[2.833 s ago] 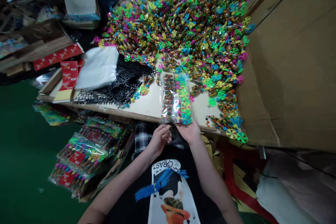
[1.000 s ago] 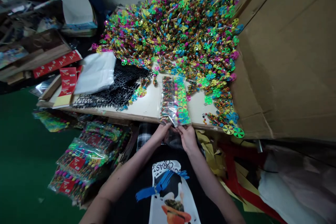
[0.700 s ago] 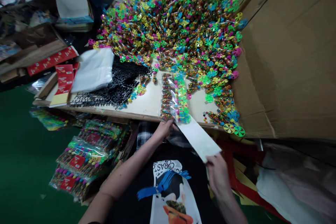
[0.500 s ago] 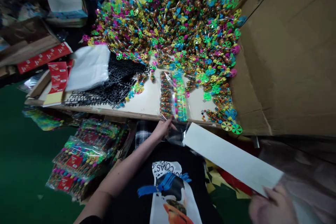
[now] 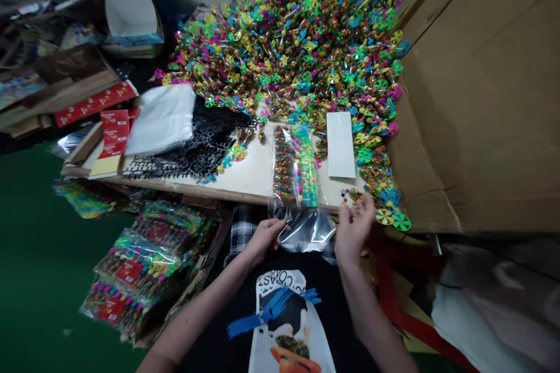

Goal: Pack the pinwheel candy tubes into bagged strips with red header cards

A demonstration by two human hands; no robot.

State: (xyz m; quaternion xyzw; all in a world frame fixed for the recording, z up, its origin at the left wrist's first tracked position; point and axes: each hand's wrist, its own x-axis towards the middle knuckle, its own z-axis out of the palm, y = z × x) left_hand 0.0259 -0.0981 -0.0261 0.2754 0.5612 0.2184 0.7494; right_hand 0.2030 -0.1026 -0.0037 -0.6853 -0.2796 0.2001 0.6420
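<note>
My left hand [image 5: 265, 239] pinches the lower edge of a clear plastic bag [image 5: 294, 172], which lies on a white tabletop [image 5: 254, 178] and hangs over its front edge. Inside the bag are rows of beaded candy tubes and small pinwheels. My right hand [image 5: 353, 227] is empty, fingers apart, just past the table's front edge and close to some loose beads [image 5: 352, 195]. A white paper strip [image 5: 341, 144] lies flat to the right of the bag. Behind them spreads a large heap of bagged pinwheel toys [image 5: 297, 52].
A black plastic lattice [image 5: 192, 145] and white plastic sheets [image 5: 161, 119] lie at the table's left, beside red printed cards [image 5: 114, 134]. Finished packs [image 5: 144, 268] are stacked low on the left, over a green floor. A cardboard sheet [image 5: 472, 116] walls the right side.
The white strip has left my right hand and now lies on the table. My right hand has come back empty to the table's front edge. The bag has stayed in place.
</note>
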